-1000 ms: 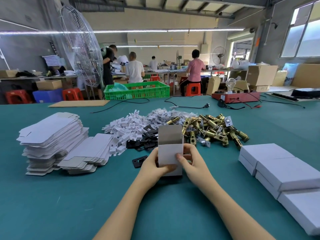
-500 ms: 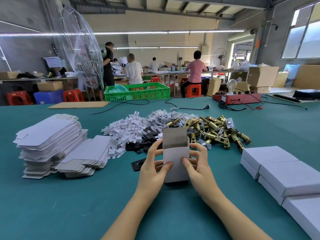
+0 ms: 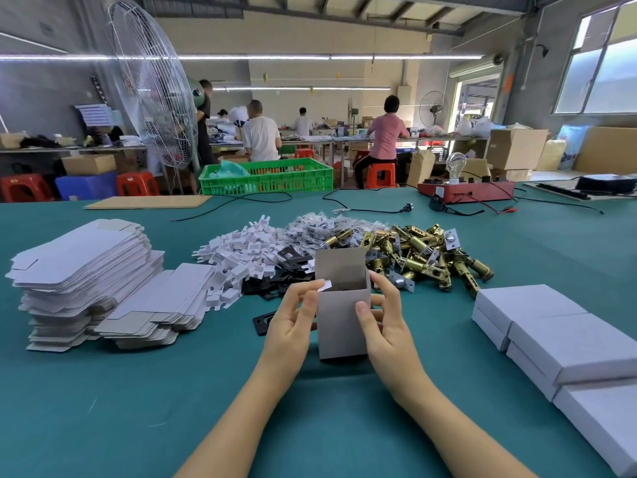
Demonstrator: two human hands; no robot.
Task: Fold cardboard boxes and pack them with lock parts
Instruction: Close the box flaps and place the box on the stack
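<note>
— The small grey cardboard box (image 3: pixel 341 319): where is it seen?
— It is stood upright on the green worktop (image 3: pixel 138 408), a little below the centre of the frame, with its top open and the rear flap raised.
— By what is it held?
— It is gripped on its right side by the right hand (image 3: pixel 386 326), the thumb laid on the front face and the fingers (image 3: pixel 387 288) curled round the far side. On the left, a small white side flap is pinched at the rim by the fingers of the left hand (image 3: pixel 293 322).
— What is found behind it?
— A heap of brass lock latches (image 3: pixel 424 257) is spread just behind and to the right. A pile of white plastic pieces (image 3: pixel 241 257) and some black metal plates (image 3: pixel 275 281) are seen behind and to the left; one black plate lies beside the left hand.
— And at the edges?
— Stacks of flat white box blanks (image 3: pixel 86 277) are piled at the left of the frame. Closed white boxes (image 3: pixel 565 339) are ranged at the lower right.
</note>
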